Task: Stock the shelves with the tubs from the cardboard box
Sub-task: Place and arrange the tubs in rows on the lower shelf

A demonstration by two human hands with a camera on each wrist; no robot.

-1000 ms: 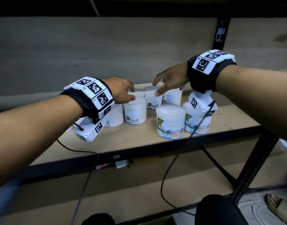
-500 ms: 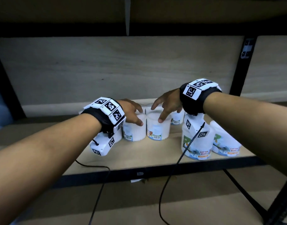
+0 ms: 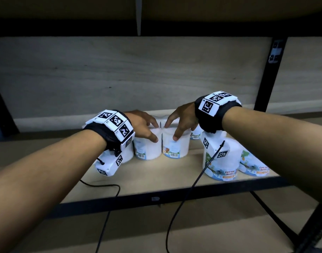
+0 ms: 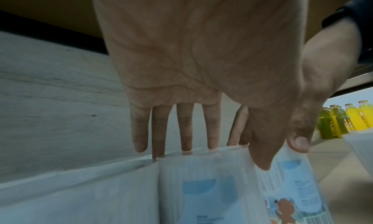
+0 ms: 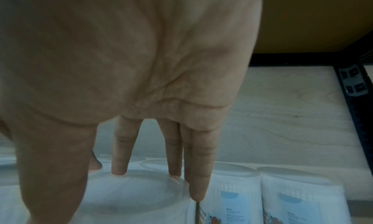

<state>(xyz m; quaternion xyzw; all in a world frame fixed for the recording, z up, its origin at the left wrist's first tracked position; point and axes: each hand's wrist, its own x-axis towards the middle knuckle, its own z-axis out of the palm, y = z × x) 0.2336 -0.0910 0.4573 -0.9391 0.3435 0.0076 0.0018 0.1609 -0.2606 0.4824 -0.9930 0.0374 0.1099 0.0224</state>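
Several white cotton-bud tubs stand on the wooden shelf (image 3: 156, 178). My left hand (image 3: 153, 131) sits on top of one tub (image 3: 147, 148), fingers over the far rim of its lid and thumb on the near side. My right hand (image 3: 172, 131) holds the neighbouring tub (image 3: 175, 147) the same way. The two tubs touch side by side. In the left wrist view the fingers reach past the tub (image 4: 212, 187). In the right wrist view the fingertips rest on the lid (image 5: 131, 195). The cardboard box is out of view.
Two bigger tubs (image 3: 222, 167) (image 3: 253, 167) stand at the front right, and another tub (image 3: 195, 134) sits behind. A black upright (image 3: 266, 79) bounds the right side, and the upper shelf (image 3: 156, 8) hangs low. Cables drape over the front rail. Yellow bottles (image 4: 359, 115) stand far right.
Both hands came down from hovering above the tubs and now grip the lids of two adjacent tubs. The head view has shifted, and the shelf sits lower in frame.
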